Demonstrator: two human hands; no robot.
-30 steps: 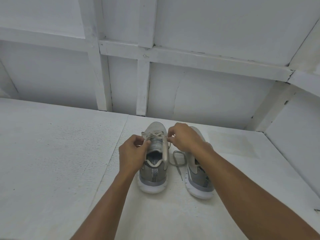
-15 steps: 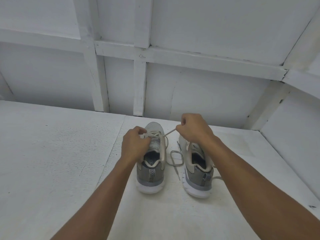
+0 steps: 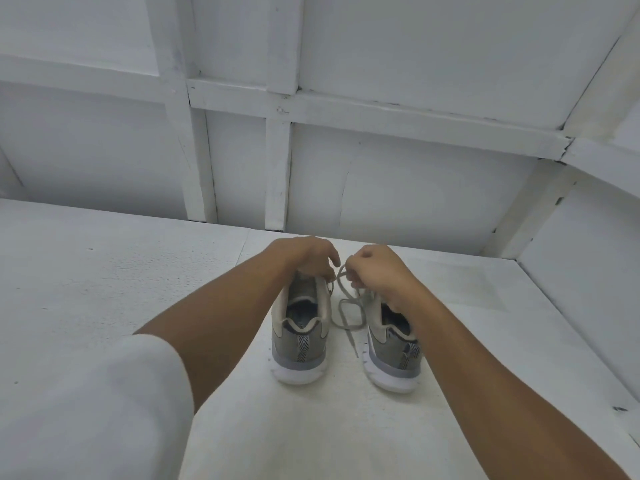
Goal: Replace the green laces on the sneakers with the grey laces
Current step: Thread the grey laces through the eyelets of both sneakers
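Location: two grey-and-beige mesh sneakers with white soles are standing side by side on the white textured tabletop point(image 3: 104, 271), at the centre of view, just short of the white panelled wall.
Left hand point(image 3: 304, 259): lying over the lacing area of the left sneaker point(image 3: 299, 337) with its fingers curled. I cannot tell whether they are pinching lace or only steadying the shoe.
Right hand point(image 3: 379, 273): hovering over the front of the right sneaker point(image 3: 391, 355), its fingertips pinching the pale grey flat fabric lace point(image 3: 348, 327) just beside the left hand.
Lace: a slack loop is lying on the table between the shoes, with the free tail trailing toward 6 o'clock.
Heading: the left sneaker's long axis is running 6-to-12, heel at 6 and toe at 12. The right sneaker's toe is leaning slightly toward 11.
Risk 1: a sideways tug is likely to drag or tip the left sneaker if the left hand is not pinning it.
Risk 2: the slack loop could snag or knot as it is drawn through.
Risk 3: the pinch sits near the lace end, so it could slip out of the fingers.
Other: a white sleeve point(image 3: 104, 393) is showing at 7 o'clock.
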